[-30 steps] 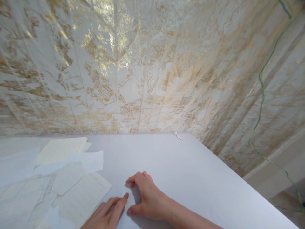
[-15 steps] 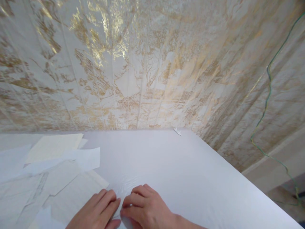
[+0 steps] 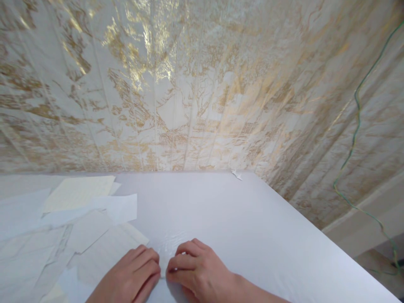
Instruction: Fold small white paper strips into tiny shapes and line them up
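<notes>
My left hand [image 3: 129, 273] is low in the view, its fingers curled and pressed together. Close beside it on the right, my right hand [image 3: 197, 267] has its fingertips bent down in a pinch. Between the two sets of fingertips a bit of a small piece of white paper [image 3: 163, 272] shows, low over the white tabletop [image 3: 195, 210]. The fingers cover most of that piece, so its shape cannot be made out. Just left of my left hand lie loose sheets of paper [image 3: 97, 254], overlapping each other.
A cream sheet [image 3: 80, 194] lies on the pile at the back left. One small folded white paper piece [image 3: 236, 174] rests by the table's far edge. Gold-patterned wall covering [image 3: 176, 105] rises behind. A green cord [image 3: 355, 134] hangs at the right, past the table's slanting edge.
My hands have drawn slightly apart, the right one shifting a little to the right. My left thumb is now tucked closer to the fingers. The whole view has shifted slightly.
</notes>
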Demonstrator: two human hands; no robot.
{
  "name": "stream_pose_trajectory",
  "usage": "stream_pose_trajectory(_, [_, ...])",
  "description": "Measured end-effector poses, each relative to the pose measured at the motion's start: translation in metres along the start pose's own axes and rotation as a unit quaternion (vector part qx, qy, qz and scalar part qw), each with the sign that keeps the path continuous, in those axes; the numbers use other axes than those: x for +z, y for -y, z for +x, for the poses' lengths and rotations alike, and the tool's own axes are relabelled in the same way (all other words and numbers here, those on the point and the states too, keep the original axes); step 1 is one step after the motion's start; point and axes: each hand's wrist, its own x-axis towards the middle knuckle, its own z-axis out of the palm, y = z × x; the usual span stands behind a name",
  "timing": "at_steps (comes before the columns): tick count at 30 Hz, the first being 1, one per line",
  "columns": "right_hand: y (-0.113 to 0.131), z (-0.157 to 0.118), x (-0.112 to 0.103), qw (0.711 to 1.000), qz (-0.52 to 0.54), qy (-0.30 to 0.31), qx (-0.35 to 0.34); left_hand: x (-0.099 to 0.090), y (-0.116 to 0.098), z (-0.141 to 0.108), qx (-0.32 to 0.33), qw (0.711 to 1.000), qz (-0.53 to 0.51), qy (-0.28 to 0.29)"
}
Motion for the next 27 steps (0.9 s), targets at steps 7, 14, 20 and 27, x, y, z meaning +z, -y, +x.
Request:
stream_pose_trajectory(7, [0.002, -0.001, -0.014, 0.999, 0.023, 0.013, -0.025, 0.001, 0.003, 0.005, -0.091, 0.993, -0.075, 0.03])
stream_pose_trajectory(14, [0.006, 0.003, -0.013, 0.999, -0.013, 0.029, -0.019, 0.002, -0.001, 0.006, -0.115, 0.99, -0.082, 0.008])
stream_pose_trajectory(20, [0.009, 0.005, -0.016, 0.999, -0.025, 0.04, -0.016, 0.005, 0.0, 0.005, -0.108, 0.991, -0.081, 0.02])
stream_pose_trajectory(27, [0.011, 0.003, -0.014, 0.999, -0.026, 0.042, -0.014, 0.009, -0.003, 0.007, -0.125, 0.989, -0.085, 0.001])
